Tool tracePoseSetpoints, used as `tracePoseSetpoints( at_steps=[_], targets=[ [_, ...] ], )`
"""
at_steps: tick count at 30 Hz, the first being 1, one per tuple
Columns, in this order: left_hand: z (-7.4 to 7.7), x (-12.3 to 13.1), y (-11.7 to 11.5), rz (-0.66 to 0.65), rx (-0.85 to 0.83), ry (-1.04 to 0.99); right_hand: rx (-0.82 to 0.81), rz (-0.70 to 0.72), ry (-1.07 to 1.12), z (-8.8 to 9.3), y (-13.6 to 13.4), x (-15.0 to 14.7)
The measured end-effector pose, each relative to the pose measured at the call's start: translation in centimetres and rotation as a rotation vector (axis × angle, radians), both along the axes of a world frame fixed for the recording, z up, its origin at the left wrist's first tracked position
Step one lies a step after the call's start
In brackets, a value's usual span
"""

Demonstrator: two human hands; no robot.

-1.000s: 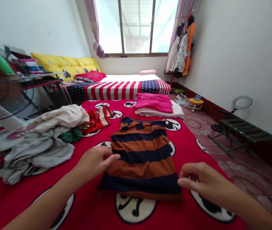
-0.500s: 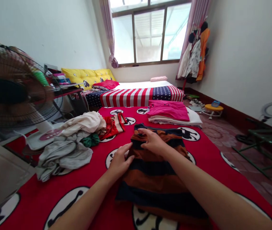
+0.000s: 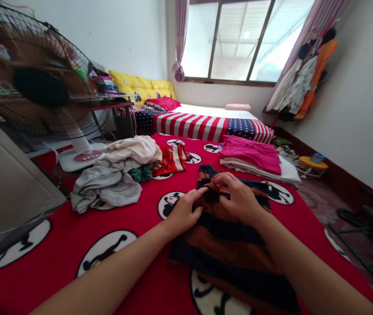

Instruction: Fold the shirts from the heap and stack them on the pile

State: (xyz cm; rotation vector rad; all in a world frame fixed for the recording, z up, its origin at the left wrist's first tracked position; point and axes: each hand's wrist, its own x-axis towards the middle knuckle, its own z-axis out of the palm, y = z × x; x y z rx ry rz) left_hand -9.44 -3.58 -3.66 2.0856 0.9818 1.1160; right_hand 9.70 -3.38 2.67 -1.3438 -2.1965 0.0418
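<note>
A striped shirt in navy and brown lies in front of me on the red patterned blanket. Its far part is bunched, and a small dark fold stands up between my hands. My right hand pinches the raised cloth with bent fingers. From the left edge, my left hand grips the same bunched part, index finger and thumb on the fabric. The fingertips are partly hidden in the folds.
Left of the shirt lies a heap of rumpled clothes, with a red garment beside it. A folded stack topped by a pink garment sits at the far right. A fan stands at left; a yellow stool is at right.
My hands have come closer together at the bunched part of the shirt, and cloth is now gathered up between them. The view has turned left and tilted down.
</note>
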Motion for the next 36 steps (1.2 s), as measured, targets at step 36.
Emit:
tracePoseSetpoints(
  at_steps=[36],
  targets=[
    [2.5, -3.2, -4.7, -0.232, -0.752, -0.224, -0.194, 0.044, 0.833, 4.1, -0.2, 4.5]
  ],
)
